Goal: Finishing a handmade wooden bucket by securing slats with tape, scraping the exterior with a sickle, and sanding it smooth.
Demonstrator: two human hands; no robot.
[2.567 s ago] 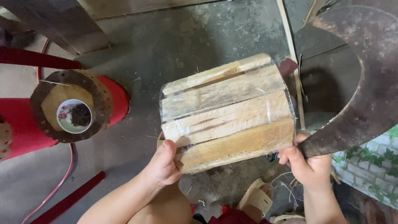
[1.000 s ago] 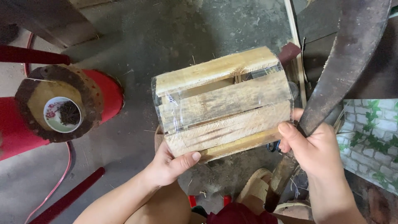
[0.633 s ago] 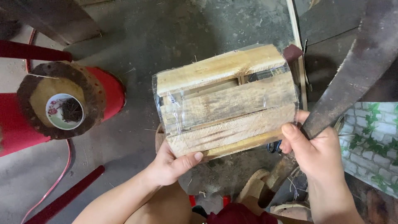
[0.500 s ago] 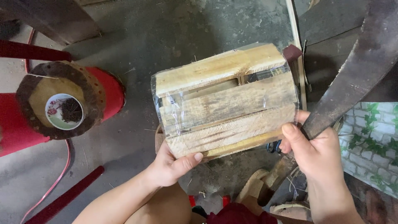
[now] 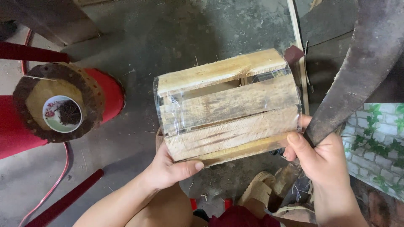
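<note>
The left hand (image 5: 168,170) cupped the near corner of the plastic-wrapped bundle of pale wooden slats (image 5: 229,107), propping it above the concrete floor (image 5: 139,42); the right hand (image 5: 322,157) clenched a curved rusty blade (image 5: 357,71) and steadied the bundle's end.

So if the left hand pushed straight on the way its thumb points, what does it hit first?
Probably the right hand, gripping the curved blade beyond the wooden bundle; depth is unclear.
</note>
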